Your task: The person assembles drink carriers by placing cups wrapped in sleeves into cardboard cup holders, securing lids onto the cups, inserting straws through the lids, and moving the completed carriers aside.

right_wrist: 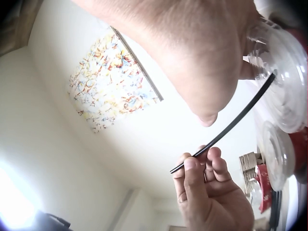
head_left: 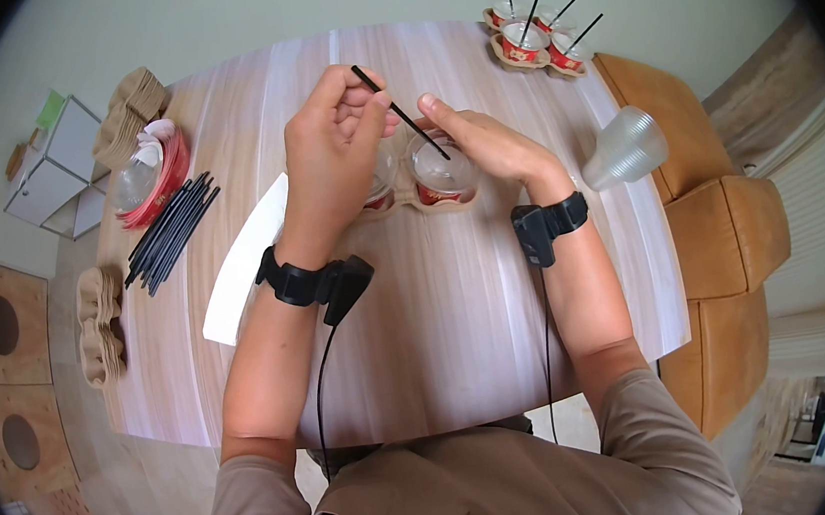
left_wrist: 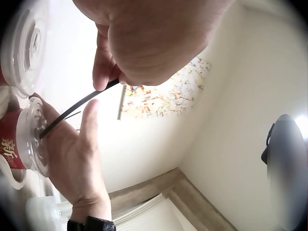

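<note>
My left hand (head_left: 336,150) pinches a black straw (head_left: 399,110) near its upper end, between thumb and fingers. The straw slants down to the clear lid of a cup (head_left: 441,169) with a red band; in the left wrist view its lower tip meets the middle of the lid (left_wrist: 41,134). Whether it has gone through cannot be told. My right hand (head_left: 491,144) rests against the far right side of this cup, thumb raised and fingers straight. A second lidded cup (head_left: 380,182) stands beside it in the same cardboard carrier (head_left: 442,205), partly behind my left hand.
Black straws (head_left: 171,233), red cups (head_left: 160,188) and cardboard carriers (head_left: 131,116) lie at the left, with more carriers (head_left: 100,325) at the edge. White paper (head_left: 248,270) lies near my left forearm. Stacked clear cups (head_left: 625,147) are at the right; filled carriers (head_left: 522,53) stand back right.
</note>
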{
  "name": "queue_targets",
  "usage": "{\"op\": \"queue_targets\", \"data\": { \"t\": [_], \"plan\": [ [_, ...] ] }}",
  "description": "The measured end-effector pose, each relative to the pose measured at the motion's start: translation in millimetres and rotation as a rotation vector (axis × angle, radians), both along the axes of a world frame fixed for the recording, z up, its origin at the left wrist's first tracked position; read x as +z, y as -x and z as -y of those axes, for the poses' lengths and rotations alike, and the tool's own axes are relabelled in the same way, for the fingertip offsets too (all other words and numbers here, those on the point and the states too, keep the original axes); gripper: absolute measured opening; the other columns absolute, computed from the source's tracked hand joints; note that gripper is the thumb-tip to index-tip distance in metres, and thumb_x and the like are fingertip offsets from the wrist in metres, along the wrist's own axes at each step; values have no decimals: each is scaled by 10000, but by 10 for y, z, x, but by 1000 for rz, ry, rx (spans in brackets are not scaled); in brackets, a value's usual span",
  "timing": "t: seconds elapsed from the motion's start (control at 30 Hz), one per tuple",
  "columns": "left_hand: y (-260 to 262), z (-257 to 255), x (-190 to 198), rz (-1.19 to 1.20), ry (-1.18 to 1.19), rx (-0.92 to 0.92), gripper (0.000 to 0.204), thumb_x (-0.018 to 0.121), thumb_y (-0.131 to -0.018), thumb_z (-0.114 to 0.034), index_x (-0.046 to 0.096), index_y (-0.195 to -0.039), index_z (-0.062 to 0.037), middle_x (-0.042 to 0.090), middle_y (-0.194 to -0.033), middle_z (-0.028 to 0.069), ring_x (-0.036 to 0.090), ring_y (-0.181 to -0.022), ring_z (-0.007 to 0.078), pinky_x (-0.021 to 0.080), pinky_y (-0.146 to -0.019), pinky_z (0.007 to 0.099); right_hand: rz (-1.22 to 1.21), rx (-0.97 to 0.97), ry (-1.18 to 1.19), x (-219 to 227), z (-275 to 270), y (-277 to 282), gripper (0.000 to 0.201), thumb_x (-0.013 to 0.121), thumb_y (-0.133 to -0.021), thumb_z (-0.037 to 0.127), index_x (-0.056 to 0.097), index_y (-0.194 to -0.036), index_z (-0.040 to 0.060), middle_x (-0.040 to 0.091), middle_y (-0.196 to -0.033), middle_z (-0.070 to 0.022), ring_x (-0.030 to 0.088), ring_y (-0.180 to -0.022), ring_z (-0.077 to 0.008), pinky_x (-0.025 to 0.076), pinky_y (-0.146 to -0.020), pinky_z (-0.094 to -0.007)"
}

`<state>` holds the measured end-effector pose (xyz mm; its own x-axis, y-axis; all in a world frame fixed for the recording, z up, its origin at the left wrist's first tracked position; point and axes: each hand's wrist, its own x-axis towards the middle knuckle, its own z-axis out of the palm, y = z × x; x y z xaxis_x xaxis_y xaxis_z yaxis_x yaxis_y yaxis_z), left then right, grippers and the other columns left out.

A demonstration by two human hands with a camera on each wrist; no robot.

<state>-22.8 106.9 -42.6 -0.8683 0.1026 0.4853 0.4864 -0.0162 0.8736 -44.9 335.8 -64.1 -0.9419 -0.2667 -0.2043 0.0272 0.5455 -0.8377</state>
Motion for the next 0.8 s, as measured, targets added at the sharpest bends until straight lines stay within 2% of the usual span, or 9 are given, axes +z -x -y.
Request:
{"op": "queue_targets", "data": {
  "t": [0.1, 0.2, 0.4, 0.47, 0.57, 0.8],
  "plan": [
    [-95, -63, 24, -48, 123, 3, 85, 703, -1112, -33, 682, -1170, 26, 766, -1024, 57, 782, -928, 107, 643, -841, 258, -41, 7, 43, -122, -37, 66, 1068, 328, -1121, 848, 674, -1512, -84, 667, -1556, -317, 593, -1500, -405, 416, -1274, -447],
    [-97, -95, -25, -7, 151, -2, 82, 711, -1109, -40, 683, -1149, 27, 783, -1008, 57, 794, -913, 106, 639, -832, 249, -42, 40, 62, -81, -30, 45, 1072, 327, -1115, 861, 692, -1500, -70, 687, -1529, -311, 623, -1455, -386, 438, -1242, -440],
    [-73, -99, -52, 96, 126, -43, 81, 738, -1092, -40, 691, -1085, 26, 803, -975, 67, 812, -902, 113, 641, -814, 245, -80, 68, 39, 73, 0, -23, 1034, 319, -1127, 845, 736, -1451, -44, 737, -1436, -298, 665, -1346, -360, 473, -1184, -444],
    [-66, -133, -113, 101, 119, -65, 80, 740, -1090, -38, 692, -1076, 24, 804, -967, 70, 814, -905, 113, 642, -814, 244, 9, 115, -72, 229, 8, -57, 1008, 309, -1145, 817, 755, -1404, -48, 750, -1401, -304, 671, -1332, -363, 484, -1170, -446],
    [-78, -184, -180, 98, 147, -74, 81, 744, -1088, -35, 692, -1060, 21, 804, -957, 74, 818, -912, 115, 644, -814, 244, -14, 115, -41, 139, 3, -12, 987, 298, -1156, 797, 767, -1373, -44, 755, -1383, -311, 677, -1315, -367, 492, -1160, -450],
    [-78, -188, -222, 81, 214, -57, 93, 747, -1088, -33, 683, -1052, 24, 795, -957, 74, 821, -920, 122, 649, -808, 254, 1, 70, -27, 120, -2, -7, 971, 297, -1165, 777, 728, -1459, -42, 733, -1444, -312, 666, -1370, -380, 477, -1195, -442]
  ]
}}
